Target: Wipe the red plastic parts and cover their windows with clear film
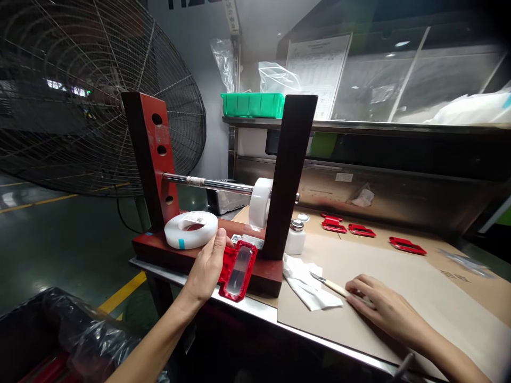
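Note:
My left hand (207, 268) is closed on a red frame (238, 270) with a clear window, held in front of the wooden stand. On the stand's base lies a white tape roll (191, 230); a second roll (260, 203) hangs on the metal rod. At the right, my right hand (379, 303) has its fingers curled round the handle of a slim knife-like tool (335, 288), low over the cardboard. The tool's tip rests on a crumpled white tissue (309, 284). Behind the tissue stands a white bottle (295, 238) with a metal cap.
Several red frames (407, 246) lie at the back of the cardboard (359, 260). The stand's dark upright (293, 170) rises between the hands. A green bin (253, 105) sits on the shelf. A large fan (99, 96) is at the left.

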A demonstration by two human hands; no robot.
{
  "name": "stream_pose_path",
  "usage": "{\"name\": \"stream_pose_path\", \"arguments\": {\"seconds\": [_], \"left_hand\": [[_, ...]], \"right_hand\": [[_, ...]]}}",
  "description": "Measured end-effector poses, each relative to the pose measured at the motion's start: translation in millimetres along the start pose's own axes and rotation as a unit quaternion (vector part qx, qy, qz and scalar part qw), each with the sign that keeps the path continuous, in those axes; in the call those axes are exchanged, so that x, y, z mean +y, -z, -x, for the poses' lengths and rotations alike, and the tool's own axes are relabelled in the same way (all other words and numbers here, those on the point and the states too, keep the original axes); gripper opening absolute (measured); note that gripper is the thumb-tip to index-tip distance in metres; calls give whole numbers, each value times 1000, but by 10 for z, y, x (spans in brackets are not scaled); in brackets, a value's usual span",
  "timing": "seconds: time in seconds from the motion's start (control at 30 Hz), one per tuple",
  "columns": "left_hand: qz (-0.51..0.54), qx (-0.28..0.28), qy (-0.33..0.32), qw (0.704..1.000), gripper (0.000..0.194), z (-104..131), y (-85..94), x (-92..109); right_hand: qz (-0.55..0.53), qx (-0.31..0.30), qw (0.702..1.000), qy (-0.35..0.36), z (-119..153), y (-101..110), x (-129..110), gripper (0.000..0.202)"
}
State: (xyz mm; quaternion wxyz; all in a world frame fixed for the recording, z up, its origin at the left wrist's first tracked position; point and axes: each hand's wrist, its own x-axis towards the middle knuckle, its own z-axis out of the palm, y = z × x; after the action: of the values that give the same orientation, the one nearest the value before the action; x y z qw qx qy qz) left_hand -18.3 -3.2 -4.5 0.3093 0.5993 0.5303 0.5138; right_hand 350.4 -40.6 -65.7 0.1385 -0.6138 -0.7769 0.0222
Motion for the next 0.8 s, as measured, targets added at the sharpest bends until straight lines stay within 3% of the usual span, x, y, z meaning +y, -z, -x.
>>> {"name": "stream_pose_path", "arguments": {"seconds": [0.1, 0.2, 0.33, 0.43, 0.57, 0.8], "left_hand": [[-23, 0, 6, 1000, 50, -5, 5, -31], [-42, -16, 16, 999, 53, 3, -1, -66], [-65, -41, 21, 997, 53, 28, -37, -82], [-75, -66, 20, 995, 53, 61, -94, -61], [-76, -101, 14, 992, 53, 145, -175, -8], [-58, -133, 8, 989, 52, 329, -213, 27]], "right_hand": [[23, 29, 999, 5, 15, 7, 52, 28], [62, 108, 991, 44, 29, 32, -2, 27], [74, 224, 955, 178, 20, 112, -378, 26], [51, 225, 937, 262, -7, 173, -804, 43], [67, 216, 926, 303, -89, 162, -1257, 54], [111, 221, 916, 317, -218, 9, -1456, 53]]}}
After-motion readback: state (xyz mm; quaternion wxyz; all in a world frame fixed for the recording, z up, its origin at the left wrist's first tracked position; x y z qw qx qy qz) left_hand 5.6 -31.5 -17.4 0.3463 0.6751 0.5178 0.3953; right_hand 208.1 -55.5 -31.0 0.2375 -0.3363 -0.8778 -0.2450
